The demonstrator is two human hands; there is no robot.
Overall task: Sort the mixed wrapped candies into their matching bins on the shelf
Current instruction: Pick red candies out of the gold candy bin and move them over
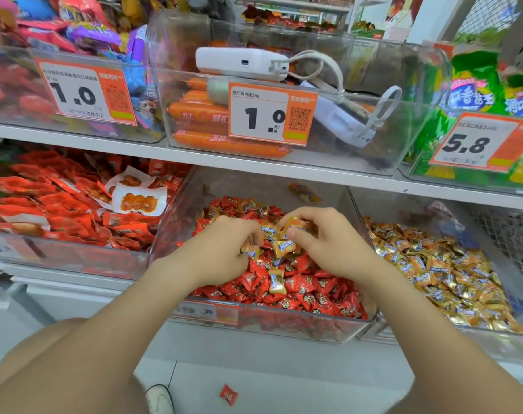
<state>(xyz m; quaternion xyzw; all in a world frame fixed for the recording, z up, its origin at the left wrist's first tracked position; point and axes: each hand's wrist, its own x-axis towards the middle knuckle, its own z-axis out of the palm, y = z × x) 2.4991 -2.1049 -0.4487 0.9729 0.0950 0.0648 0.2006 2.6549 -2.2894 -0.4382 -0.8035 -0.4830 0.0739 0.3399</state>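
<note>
We take the middle bin [176,216] as our mark: the clear one heaped with red candies [299,285]. Both hands work over the centre of that heap. Our left hand [221,249] has its fingers curled down into the pile round gold candies [285,246]. Our right hand [323,243], just right of it, pinches more of the same between thumb and fingers. Their proper home, the gold bin [403,210], stands against the middle bin's right wall.

The biggest risk, we judge, is the carry over that wall. Both hands look full, and a loose handful could shed gold pieces back among the red. It could also drag red ones along into the gold bin. A lesser risk is the middle bin's low front edge: the heap rises close to it, so raking through could push sweets over. One fallen candy [229,394] lies on the floor below the middle bin. A stray gold piece [276,280] sits on the heap nearer us than the hands and could be missed.

We cannot tell how many gold pieces lie buried in the middle bin. Wrappers cover the fingertips, so the count in each grip is unclear. The price tag [206,312] on the middle bin's front is blurred. A small packet [305,192] at its back is too blurred to name.
</note>
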